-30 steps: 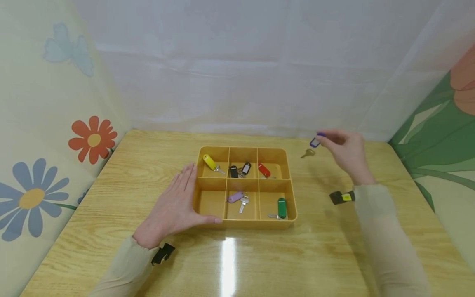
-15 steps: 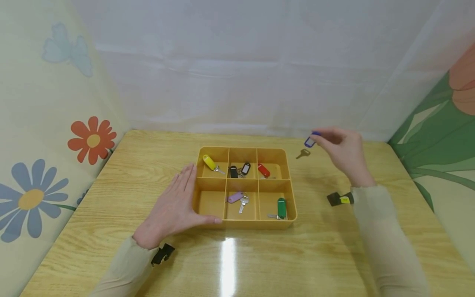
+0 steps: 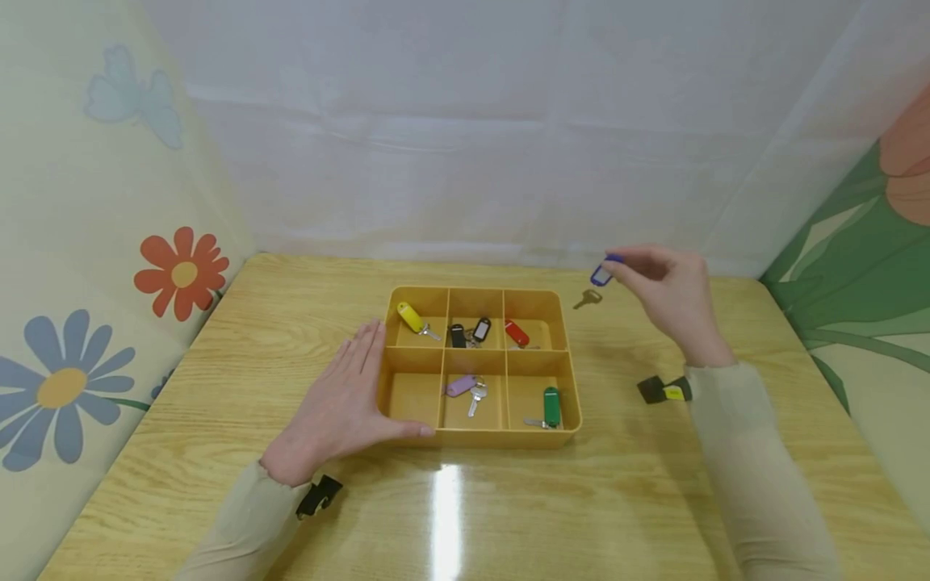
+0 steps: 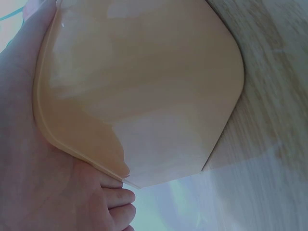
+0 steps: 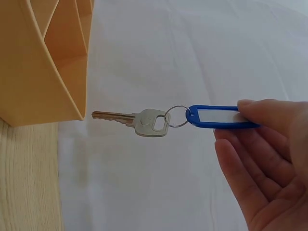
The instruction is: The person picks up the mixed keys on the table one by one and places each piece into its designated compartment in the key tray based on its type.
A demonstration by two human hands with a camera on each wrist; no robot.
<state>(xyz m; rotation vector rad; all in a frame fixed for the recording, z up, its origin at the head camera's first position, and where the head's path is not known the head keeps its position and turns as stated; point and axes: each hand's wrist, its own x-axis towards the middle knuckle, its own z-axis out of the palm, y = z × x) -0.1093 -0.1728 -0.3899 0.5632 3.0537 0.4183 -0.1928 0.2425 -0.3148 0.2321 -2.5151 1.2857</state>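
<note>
My right hand (image 3: 672, 298) pinches a blue key tag (image 5: 221, 117) between thumb and fingers, right of the yellow divided tray (image 3: 479, 438). From the tag's ring dangles a key (image 5: 151, 123), held above the table. My left hand (image 3: 341, 395) rests along the tray's left side, fingers straight and thumb over the front rim; the left wrist view shows the palm against the tray wall (image 4: 144, 86). In the tray lie a yellow tag (image 3: 410, 316), two black tags (image 3: 483, 329), a red tag (image 3: 517, 332), a purple tag (image 3: 461, 386) and a green tag (image 3: 552, 407), with keys.
The tray stands on a wooden table (image 3: 654, 484). A white sheet (image 3: 465, 161) hangs behind it. Flower-printed panels (image 3: 73, 266) stand at the left and right sides. Black straps (image 3: 320, 496) hang from both wrists.
My right hand has moved slightly left toward the tray, carrying the blue key tag and its key. The left hand and the tray have stayed still.
</note>
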